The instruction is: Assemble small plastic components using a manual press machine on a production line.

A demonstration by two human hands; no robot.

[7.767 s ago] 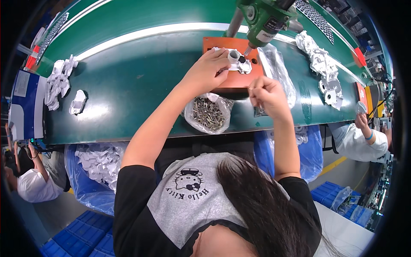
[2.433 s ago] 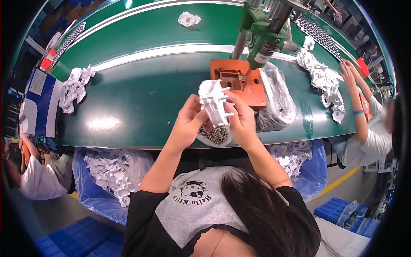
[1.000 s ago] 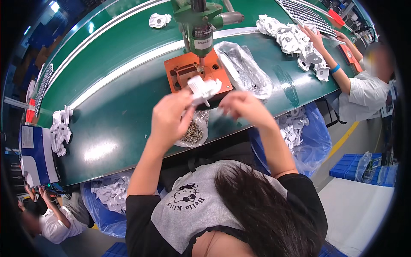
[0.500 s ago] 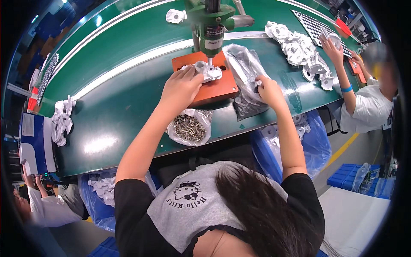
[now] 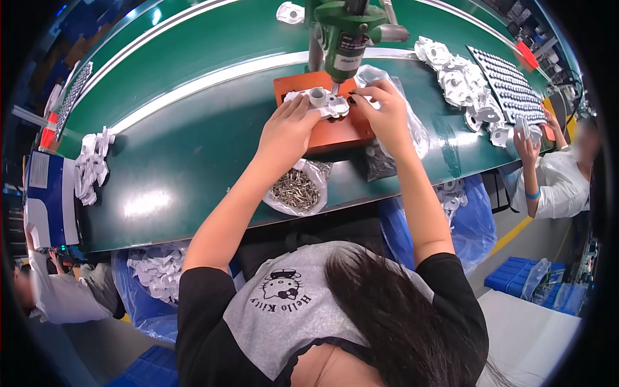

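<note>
On an orange block [image 5: 351,131] lies a white plastic part [image 5: 318,98] with a round raised collar. My left hand [image 5: 287,129] grips this part from its left side, fingers closed over its edge. At the right side of the part, my right hand [image 5: 389,115] pinches a small dark piece [image 5: 352,99] between thumb and fingertip. Just above the part is the metal tip [image 5: 335,88] of a green bench press [image 5: 342,48]. A clear bag [image 5: 412,126] with small dark pieces [image 5: 382,162] lies beside the block, partly behind my right forearm.
An open bag of metal screws or pins [image 5: 295,189] sits near the table's front edge. White parts are heaped at the right [image 5: 454,80] and left [image 5: 92,164]. Blue lined bins [image 5: 474,226] stand below the edge. A co-worker [image 5: 554,177] handles a part beside a tray [image 5: 509,84].
My right hand has moved from the clear bag up and left to the white part, with a small dark piece in its fingertips. My left hand stays on the part. The view has shifted slightly.
</note>
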